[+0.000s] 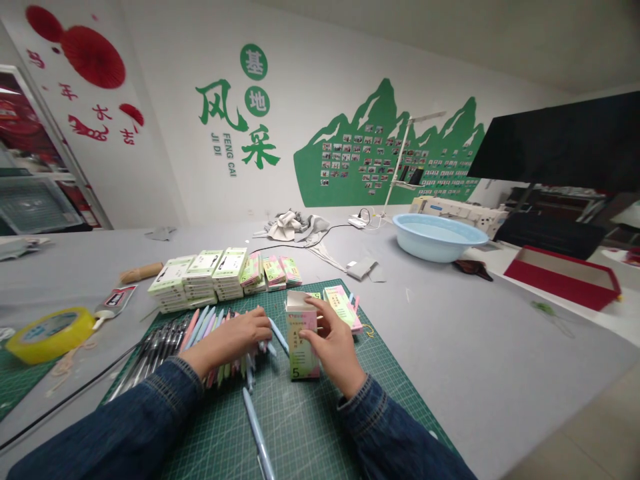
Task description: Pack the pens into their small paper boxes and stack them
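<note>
My right hand [334, 347] grips a small upright pen box [302, 343] with its top flap open, standing on the green cutting mat [310, 427]. My left hand [237, 338] rests on a row of pastel pens [220, 333], its fingers curled around a light blue pen [278, 335] that points toward the box. Another light blue pen [257, 433] lies loose on the mat near me. A second box [342, 307] lies flat just behind my right hand.
Stacks of flat pen boxes [200, 280] stand at the mat's far edge. Dark pens [155, 347] lie left of the pastel ones. A yellow tape roll [50, 333] and glue tube [115, 300] sit left. A blue basin [437, 237] and red tray [563, 277] stand far right.
</note>
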Demonstrator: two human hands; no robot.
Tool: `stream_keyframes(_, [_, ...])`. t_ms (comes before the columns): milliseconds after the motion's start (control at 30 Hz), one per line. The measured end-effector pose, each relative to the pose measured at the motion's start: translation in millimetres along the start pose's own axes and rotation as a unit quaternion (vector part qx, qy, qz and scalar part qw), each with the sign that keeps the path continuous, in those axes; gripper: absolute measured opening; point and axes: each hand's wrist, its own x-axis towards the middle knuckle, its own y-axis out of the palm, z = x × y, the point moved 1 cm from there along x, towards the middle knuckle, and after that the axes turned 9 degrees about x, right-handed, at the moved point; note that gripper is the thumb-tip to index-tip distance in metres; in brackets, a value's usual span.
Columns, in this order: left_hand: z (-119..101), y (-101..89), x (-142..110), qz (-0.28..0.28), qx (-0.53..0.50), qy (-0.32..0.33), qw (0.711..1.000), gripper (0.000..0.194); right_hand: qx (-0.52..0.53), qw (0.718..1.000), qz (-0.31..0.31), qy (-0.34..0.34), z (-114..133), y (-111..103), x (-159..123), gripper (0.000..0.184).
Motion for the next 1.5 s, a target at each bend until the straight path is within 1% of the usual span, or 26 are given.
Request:
stream_keyframes(67, [7, -10.1, -8, -0.038, -0.019, -0.015, 0.999, 0.026, 0.006, 1.000, -0.005, 0.000, 0, 0, 0, 0.058])
stream_keyframes(133, [15, -23.4, -16, -0.110, -0.051, -0.053, 0.991, 0.025, 0.006, 1.000, -0.006, 0.002, 1, 0, -1, 0.058])
stream_keyframes(167, [17, -31.0, -20, -0.152, -0.072, -0.081, 0.982, 0.022, 0.006, 1.000, -0.005, 0.004, 1, 0, -1, 0.058])
stream_keyframes(233, [20, -46.7, -27, -0.221, -0.132, -0.149, 0.955, 0.019, 0.007, 1.000, -0.004, 0.007, 2, 0, -1, 0.059])
stream_keyframes(300, [19, -61.0, -32, -0.258, -0.216, -0.222, 0.915, 0.020, 0.008, 1.000, -0.001, 0.006, 3, 1, -1, 0.059])
stream_keyframes(333, [18, -66.8, -33, -0.264, -0.263, -0.252, 0.893, 0.021, 0.008, 1.000, 0.001, 0.006, 3, 2, -2, 0.059])
stream_keyframes(400, [15, -75.6, -36, -0.274, -0.351, -0.298, 0.845, 0.024, 0.005, 1.000, 0.001, 0.004, 3, 3, -2, 0.060])
stream_keyframes(467, [13, -82.4, -37, -0.299, -0.413, -0.329, 0.795, 0.025, -0.001, 1.000, -0.001, -0.001, 3, 3, -2, 0.060])
stream_keyframes(533, [11, -90.3, -37, -0.357, -0.458, -0.339, 0.740, 0.024, -0.010, 1.000, -0.002, -0.009, 3, 4, -2, 0.060])
stream_keyframes(600, [5, -101.0, -34, -0.431, -0.487, -0.326, 0.686, 0.022, -0.016, 1.000, 0.003, -0.016, 2, 5, -3, 0.060])
stream_keyframes(633, [1, -107.1, -31, -0.462, -0.497, -0.315, 0.664, 0.022, -0.016, 1.000, 0.008, -0.019, 2, 5, -3, 0.061])
stream_keyframes(667, [-4, -113.3, -27, -0.485, -0.503, -0.304, 0.647, 0.022, -0.014, 1.000, 0.013, -0.021, 2, 6, -4, 0.061])
stream_keyframes(733, [-15, -124.0, -18, -0.506, -0.509, -0.283, 0.637, 0.024, -0.009, 0.999, 0.025, -0.025, 3, 8, -6, 0.062])
stream_keyframes(767, [-20, -127.8, -13, -0.507, -0.508, -0.269, 0.641, 0.023, -0.007, 0.999, 0.031, -0.027, 3, 9, -6, 0.062])
stream_keyframes(800, [-24, -130.5, -9, -0.507, -0.504, -0.253, 0.652, 0.021, -0.005, 0.999, 0.037, -0.027, 4, 9, -7, 0.063])
stream_keyframes(833, [-28, -131.8, -6, -0.502, -0.494, -0.236, 0.670, 0.018, -0.004, 0.999, 0.042, -0.027, 5, 10, -8, 0.063])
stream_keyframes(900, [-31, -131.7, -3, -0.483, -0.459, -0.206, 0.717, 0.014, 0.000, 0.998, 0.050, -0.027, 7, 11, -8, 0.064])
stream_keyframes(967, [-30, -129.5, -4, -0.465, -0.418, -0.195, 0.755, 0.012, 0.003, 0.998, 0.053, -0.025, 8, 11, -8, 0.064])
stream_keyframes(1033, [-29, -127.4, -7, -0.457, -0.394, -0.196, 0.773, 0.011, 0.002, 0.998, 0.050, -0.025, 9, 10, -8, 0.064])
stream_keyframes(1100, [-27, -126.5, -10, -0.454, -0.380, -0.197, 0.782, 0.012, 0.002, 0.998, 0.050, -0.028, 9, 11, -8, 0.065])
stream_keyframes(1167, [-27, -126.9, -11, -0.439, -0.358, -0.190, 0.802, 0.015, 0.005, 0.998, 0.056, -0.032, 10, 11, -8, 0.066])
stream_keyframes(1200, [-27, -127.6, -11, -0.426, -0.344, -0.176, 0.818, 0.018, 0.007, 0.998, 0.060, -0.032, 10, 12, -8, 0.067])
stream_keyframes(1267, [-29, -129.6, -9, -0.393, -0.318, -0.126, 0.854, 0.020, 0.010, 0.997, 0.066, -0.029, 10, 12, -9, 0.068])
stream_keyframes(1333, [-30, -131.8, -8, -0.354, -0.304, -0.075, 0.881, 0.017, 0.015, 0.997, 0.066, -0.025, 9, 13, -9, 0.068])
stream_keyframes(1400, [-30, -133.3, -9, -0.313, -0.311, -0.049, 0.896, 0.011, 0.026, 0.997, 0.068, -0.017, 9, 12, -8, 0.068])
stream_keyframes(1500, [-24, -133.9, -10, -0.255, -0.340, -0.041, 0.904, 0.019, 0.044, 0.996, 0.072, -0.003, 10, 12, -8, 0.067])
